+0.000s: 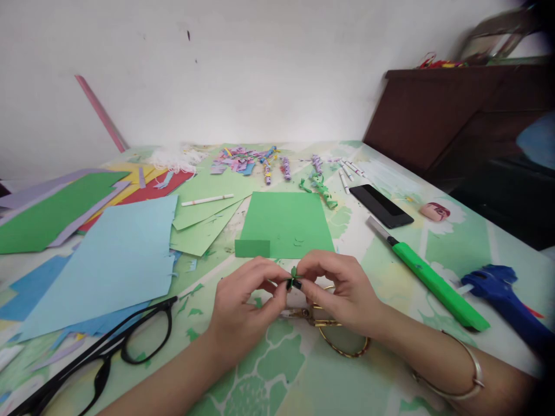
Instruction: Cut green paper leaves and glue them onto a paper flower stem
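At the bottom of the frame two bare forearms come in from the lower corners, the one on the right wearing a thin silver bangle (pixel 470 378), and meet just below centre, where the left hand (pixel 243 315) and the right hand (pixel 342 292) pinch a tiny green paper piece (pixel 294 276) between thumb and fingertips from either side, holding it just above the table (pixel 277 370); both sets of fingers are closed on it. The tabletop wears a cloth printed in pale green, white and yellow patches. Under the right hand lie gold-handled scissors (pixel 342 341), partly hidden by the wrist. At the lower left, black-framed glasses (pixel 125 346) rest with arms folded outward. To the right lie a green utility knife (pixel 433 283) set diagonally and, at the right edge, a blue tool (pixel 503 297) whose kind I cannot tell. Just beyond the hands sits a green paper sheet (pixel 286 222); left of it a large light blue sheet (pixel 117 260) overlaps paler green sheets, with a white pen (pixel 207 200) on them. Farther left a stack of green, lilac, yellow and red paper (pixel 65 208) fans out. Right of centre lie a black phone (pixel 381 206) and a pink eraser (pixel 435 211). Along the far edge lie coloured paper scraps (pixel 245 159) and white markers (pixel 349 169). Behind is a plain white wall (pixel 243 69) with a pink strip (pixel 100 112) leaning on it at upper left, and a dark wooden cabinet (pixel 451 115) at upper right.
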Available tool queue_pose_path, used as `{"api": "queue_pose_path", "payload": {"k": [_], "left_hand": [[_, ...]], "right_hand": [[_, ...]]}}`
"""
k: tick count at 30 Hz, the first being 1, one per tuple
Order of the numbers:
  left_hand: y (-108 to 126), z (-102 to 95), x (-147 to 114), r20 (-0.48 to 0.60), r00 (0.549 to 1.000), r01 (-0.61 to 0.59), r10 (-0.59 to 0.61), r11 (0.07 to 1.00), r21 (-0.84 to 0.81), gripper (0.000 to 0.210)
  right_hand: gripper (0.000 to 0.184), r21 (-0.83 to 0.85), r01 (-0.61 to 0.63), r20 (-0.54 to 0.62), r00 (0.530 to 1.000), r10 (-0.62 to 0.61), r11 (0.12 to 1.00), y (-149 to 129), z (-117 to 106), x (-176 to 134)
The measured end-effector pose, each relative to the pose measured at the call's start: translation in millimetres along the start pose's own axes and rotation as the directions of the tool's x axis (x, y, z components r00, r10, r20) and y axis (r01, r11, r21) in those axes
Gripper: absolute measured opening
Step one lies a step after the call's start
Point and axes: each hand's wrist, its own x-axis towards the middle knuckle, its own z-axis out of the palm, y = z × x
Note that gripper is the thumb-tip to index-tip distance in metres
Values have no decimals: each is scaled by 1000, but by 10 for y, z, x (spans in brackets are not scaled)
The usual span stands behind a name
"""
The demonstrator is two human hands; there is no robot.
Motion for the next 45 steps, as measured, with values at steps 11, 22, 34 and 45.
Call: {"api": "queue_pose_path", "payload": {"k": [11,22,34,45], "left_hand": [[-25,21,10,19,996,-84,82,990,114,12],[-113,30,38,120,926,369,-357,924,-99,6],[-196,63,102,231,860,463,-455,886,20,11],[-77,150,537,74,931,322,-357,900,294,17]], "right_hand": [[8,-34,45,18,999,-44,998,2,-40,-9],[17,510,-51,-247,947,204,858,74,-279,140],[24,446,78,-649,714,262,892,169,-681,331],[13,354,65,-725,650,229,933,275,-782,295]]}}
